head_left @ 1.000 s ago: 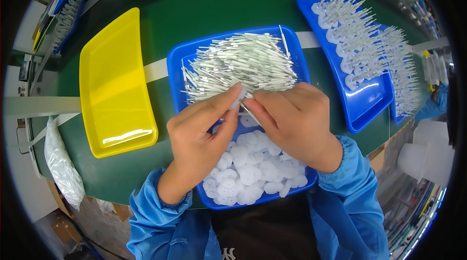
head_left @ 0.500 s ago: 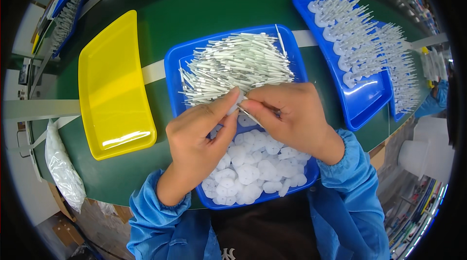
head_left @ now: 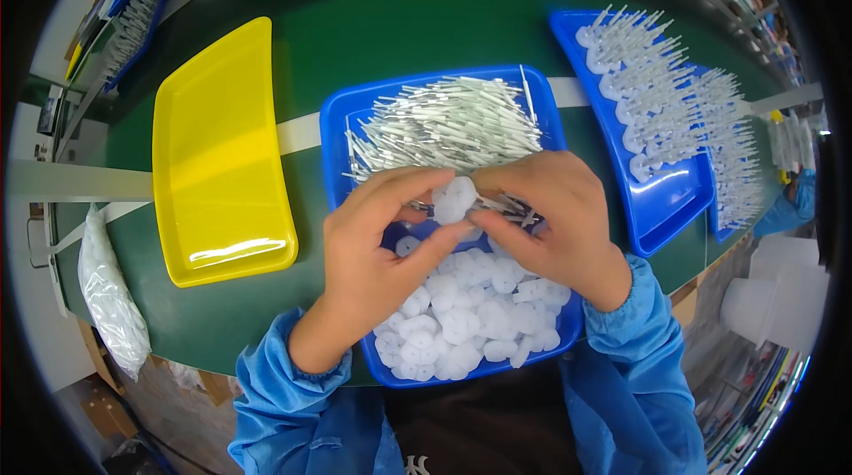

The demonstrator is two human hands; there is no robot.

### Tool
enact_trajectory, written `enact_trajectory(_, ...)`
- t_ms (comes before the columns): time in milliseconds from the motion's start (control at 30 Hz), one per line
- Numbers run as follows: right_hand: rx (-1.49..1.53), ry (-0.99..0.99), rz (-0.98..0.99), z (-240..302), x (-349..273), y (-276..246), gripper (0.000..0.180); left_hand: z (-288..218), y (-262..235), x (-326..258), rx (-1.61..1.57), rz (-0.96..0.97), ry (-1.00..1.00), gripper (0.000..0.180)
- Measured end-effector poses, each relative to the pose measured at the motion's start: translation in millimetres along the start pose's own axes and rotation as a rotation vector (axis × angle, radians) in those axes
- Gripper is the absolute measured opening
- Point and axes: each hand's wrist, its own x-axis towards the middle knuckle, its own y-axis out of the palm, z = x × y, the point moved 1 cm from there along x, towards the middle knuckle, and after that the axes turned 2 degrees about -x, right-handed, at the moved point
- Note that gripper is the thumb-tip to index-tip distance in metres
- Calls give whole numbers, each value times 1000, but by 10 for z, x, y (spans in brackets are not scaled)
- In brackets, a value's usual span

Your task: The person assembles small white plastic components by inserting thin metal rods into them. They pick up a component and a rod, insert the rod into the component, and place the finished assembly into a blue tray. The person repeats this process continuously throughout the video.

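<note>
My left hand pinches a translucent white, scallop-edged plastic disc between thumb and fingers, its flat face toward me. My right hand is closed on thin white-and-metal rods, with its thumb and fingertips at the disc's right edge. Whether a rod passes into the disc is hidden by the fingers. Both hands hover over a blue tray. A heap of thin white rods fills its far part, and a pile of loose white discs its near part.
A yellow tray lies to the left, beside a clear plastic bag of white items. At the right, blue trays carry discs with upright rods in rows. A white tub stands beyond the table's right edge.
The disc has turned from nearly edge-on to face me. Both hands sit slightly lower and further right in view, and the trays have shifted with the head's movement.
</note>
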Motion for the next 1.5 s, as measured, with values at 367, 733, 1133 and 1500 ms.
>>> enact_trajectory(367,-131,-244,-76,-1,-86,-1,44,-51,-31,21,62,2,172,53)
enact_trajectory(733,-11,-191,27,43,-118,-137,42,-45,10,0,33,64,136,56)
enact_trajectory(1133,-324,-199,177,144,-85,-97,21,113,-103,-31,-346,-87,-81,25)
enact_trajectory(1500,37,324,181,145,-32,-188,17,157,-113,-35,-364,-34,-61,53)
